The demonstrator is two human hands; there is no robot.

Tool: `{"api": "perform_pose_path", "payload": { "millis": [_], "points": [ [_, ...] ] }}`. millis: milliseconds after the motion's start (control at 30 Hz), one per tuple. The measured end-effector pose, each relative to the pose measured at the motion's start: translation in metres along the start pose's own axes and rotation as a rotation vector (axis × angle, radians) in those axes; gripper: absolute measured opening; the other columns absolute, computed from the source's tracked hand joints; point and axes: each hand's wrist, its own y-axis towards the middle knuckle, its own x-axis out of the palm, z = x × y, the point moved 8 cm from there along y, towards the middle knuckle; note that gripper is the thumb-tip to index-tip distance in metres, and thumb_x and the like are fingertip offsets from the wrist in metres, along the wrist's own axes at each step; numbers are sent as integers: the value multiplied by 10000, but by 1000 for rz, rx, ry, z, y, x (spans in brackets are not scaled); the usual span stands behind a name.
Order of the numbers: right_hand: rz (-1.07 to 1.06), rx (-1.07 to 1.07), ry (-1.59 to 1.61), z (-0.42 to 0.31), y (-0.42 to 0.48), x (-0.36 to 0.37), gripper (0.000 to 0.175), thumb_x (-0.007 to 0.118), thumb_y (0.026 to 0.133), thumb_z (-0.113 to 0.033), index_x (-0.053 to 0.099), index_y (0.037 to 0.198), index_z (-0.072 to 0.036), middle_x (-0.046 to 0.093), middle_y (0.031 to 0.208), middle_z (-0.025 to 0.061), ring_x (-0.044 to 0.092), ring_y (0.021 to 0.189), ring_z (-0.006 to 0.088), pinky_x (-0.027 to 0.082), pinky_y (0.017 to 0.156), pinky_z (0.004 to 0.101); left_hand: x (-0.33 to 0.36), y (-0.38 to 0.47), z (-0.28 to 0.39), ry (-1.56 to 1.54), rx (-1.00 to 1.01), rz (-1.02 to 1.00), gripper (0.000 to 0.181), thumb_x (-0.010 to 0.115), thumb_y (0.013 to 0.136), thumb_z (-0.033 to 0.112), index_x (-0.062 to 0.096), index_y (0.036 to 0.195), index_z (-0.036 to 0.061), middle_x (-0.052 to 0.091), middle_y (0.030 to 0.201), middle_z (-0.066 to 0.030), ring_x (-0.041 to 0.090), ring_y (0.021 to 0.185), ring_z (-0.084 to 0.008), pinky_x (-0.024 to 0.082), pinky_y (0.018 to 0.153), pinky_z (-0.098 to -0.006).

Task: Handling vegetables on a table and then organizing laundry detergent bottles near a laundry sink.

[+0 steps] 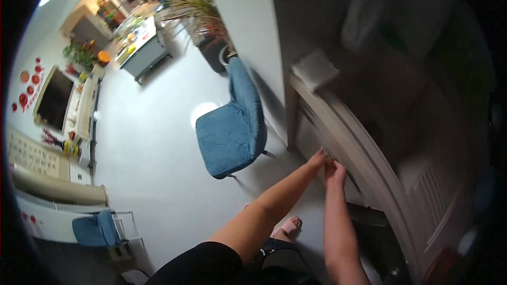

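My left hand and my right hand are close together, low at the front of a pale counter. Their fingertips meet the cabinet front below the counter edge, near a long dark slot or handle. The fingers of my right hand are curled. Whatever lies between the fingers is too small and dim to make out. A whitish box-like object rests on the counter's far end.
A blue upholstered chair stands left of the counter, beside a white wall end. Under the counter sits a dark glossy object. Farther off are a grey-sided table, a potted plant and another blue chair.
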Motion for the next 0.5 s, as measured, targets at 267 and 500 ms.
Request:
{"api": "perform_pose_path", "payload": {
  "millis": [267,500],
  "points": [
    [221,29,150,25,21,-15,330,449,799,-94,406,1103,25,444,1065,122,428,1004,259,369,900,393,-220,-118,-64,558,107,62,463,497,805,446,585,1013,42,598,889,-128,547,831,-229,423,730,-346],
    [251,60,-402,32,-7,-48,313,427,801,-258,467,1009,-27,467,1069,100,447,1015,254,385,849,378,-500,-356,-232,485,-277,600,388,677,658,296,630,976,79,636,865,-105,592,828,-229,459,751,-346]
  ]
}}
